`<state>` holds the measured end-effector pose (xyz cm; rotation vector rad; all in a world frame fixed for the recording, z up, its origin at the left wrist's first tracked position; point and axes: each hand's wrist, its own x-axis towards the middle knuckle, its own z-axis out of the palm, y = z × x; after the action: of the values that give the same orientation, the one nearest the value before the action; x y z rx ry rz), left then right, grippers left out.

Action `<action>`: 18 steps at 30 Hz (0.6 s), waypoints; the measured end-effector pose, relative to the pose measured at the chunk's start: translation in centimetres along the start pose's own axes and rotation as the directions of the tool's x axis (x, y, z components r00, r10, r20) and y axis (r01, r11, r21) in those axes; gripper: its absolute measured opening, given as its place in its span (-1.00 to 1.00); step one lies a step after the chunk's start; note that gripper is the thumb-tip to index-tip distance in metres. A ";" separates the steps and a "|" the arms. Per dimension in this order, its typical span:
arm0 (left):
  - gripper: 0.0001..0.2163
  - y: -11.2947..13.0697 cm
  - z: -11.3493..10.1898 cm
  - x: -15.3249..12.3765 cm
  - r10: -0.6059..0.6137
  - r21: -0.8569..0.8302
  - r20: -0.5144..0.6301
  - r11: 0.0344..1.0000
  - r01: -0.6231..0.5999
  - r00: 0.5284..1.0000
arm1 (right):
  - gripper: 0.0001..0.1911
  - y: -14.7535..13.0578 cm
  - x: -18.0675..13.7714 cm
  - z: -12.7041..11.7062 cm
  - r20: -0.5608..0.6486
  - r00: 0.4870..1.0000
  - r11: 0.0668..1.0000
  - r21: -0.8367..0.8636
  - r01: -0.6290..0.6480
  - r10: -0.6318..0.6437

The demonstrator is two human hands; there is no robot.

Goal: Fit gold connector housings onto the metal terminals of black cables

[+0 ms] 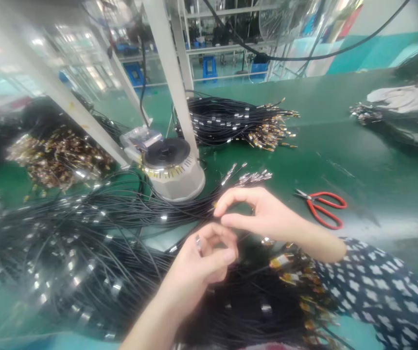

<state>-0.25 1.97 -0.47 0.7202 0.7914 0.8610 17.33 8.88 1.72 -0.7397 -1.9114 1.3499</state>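
My left hand (pixel 205 257), with a ring on one finger, is closed, its thumb pressed against curled fingers above a mass of black cables (pixel 121 262). Whatever lies in that grip is hidden. Just above it, my right hand (pixel 258 211) brings thumb and index finger together in a pinch. A small yellowish tip shows by the index fingertip, but I cannot tell whether it is held. Beyond the fingers, a bundle of thin black cables with silvery ends (pixel 254 178) lies on the green table (pixel 325 170). Below my right wrist are yellow-tipped cable ends (pixel 292 277).
Red-handled pliers (pixel 325 206) lie right of my right hand. A grey machine with a black round top (pixel 174 177) stands beside a white post (pixel 172 73). More cable bundles lie behind (pixel 238 121) and left (pixel 63 160). White cloth (pixel 409 99) rests at the right.
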 end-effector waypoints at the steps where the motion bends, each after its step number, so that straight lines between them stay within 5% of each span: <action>1: -0.84 -0.2 0.0 0.2 -0.014 0.002 0.001 1.000 0.014 1.000 | -0.85 -0.2 0.1 0.6 -0.037 0.999 0.997 -0.083 -0.006 0.003; 5: -0.79 -0.8 0.2 0.4 -0.022 0.026 -0.051 0.999 0.023 0.998 | -0.97 -0.8 0.5 2.5 -0.016 0.998 0.976 -0.210 0.058 -0.063; 10: -0.90 -0.6 -0.5 -0.8 0.242 0.292 -0.299 0.944 -0.154 0.923 | -0.91 -0.8 0.4 3.0 -0.110 0.993 0.972 -0.233 0.021 -0.048; 14: -0.85 -0.3 -1.3 -1.7 0.264 0.351 -0.418 0.930 -0.113 0.869 | -0.93 -0.1 0.0 3.0 -0.187 0.981 0.999 0.022 0.050 -0.045; 18: -0.81 -0.2 -1.5 -1.8 0.230 0.258 -0.464 0.959 -0.118 0.855 | -0.94 0.1 -0.4 2.9 -0.133 0.991 0.981 0.193 -0.003 0.029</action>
<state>-2.16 0.72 -0.85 0.7882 1.3104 1.1577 15.26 6.97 0.84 -0.7322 -1.6462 1.4330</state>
